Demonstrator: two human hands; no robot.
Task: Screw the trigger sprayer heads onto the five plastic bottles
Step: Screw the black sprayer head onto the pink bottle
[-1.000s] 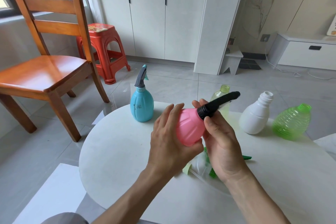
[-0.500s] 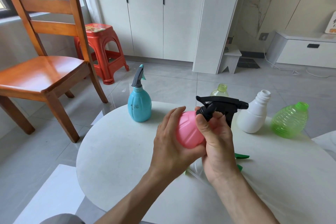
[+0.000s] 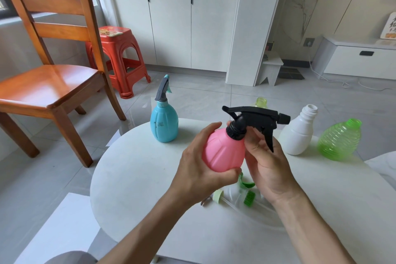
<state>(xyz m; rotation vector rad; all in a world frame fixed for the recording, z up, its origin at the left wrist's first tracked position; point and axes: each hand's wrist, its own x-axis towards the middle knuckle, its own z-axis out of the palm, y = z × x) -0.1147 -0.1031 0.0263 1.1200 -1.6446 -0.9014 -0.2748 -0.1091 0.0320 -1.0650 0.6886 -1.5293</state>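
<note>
The round white counter point(image 3: 132, 178) lies bare along its left side, open from the near edge up to the upright blue plastic spray bottle point(image 3: 164, 123) at the far rim. At the far right, the capless white plastic bottle point(image 3: 296, 135) and the tilted ribbed green plastic bottle point(image 3: 338, 140) stand close together. Loose green sprayer parts point(image 3: 248, 196) clutter the middle, beneath the hands.

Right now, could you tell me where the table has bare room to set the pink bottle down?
The left part of the table, in front of the blue bottle, is bare, as is the right part in front of the white bottle and green bottle. Loose sprayer parts crowd the spot beneath the hands.
</note>
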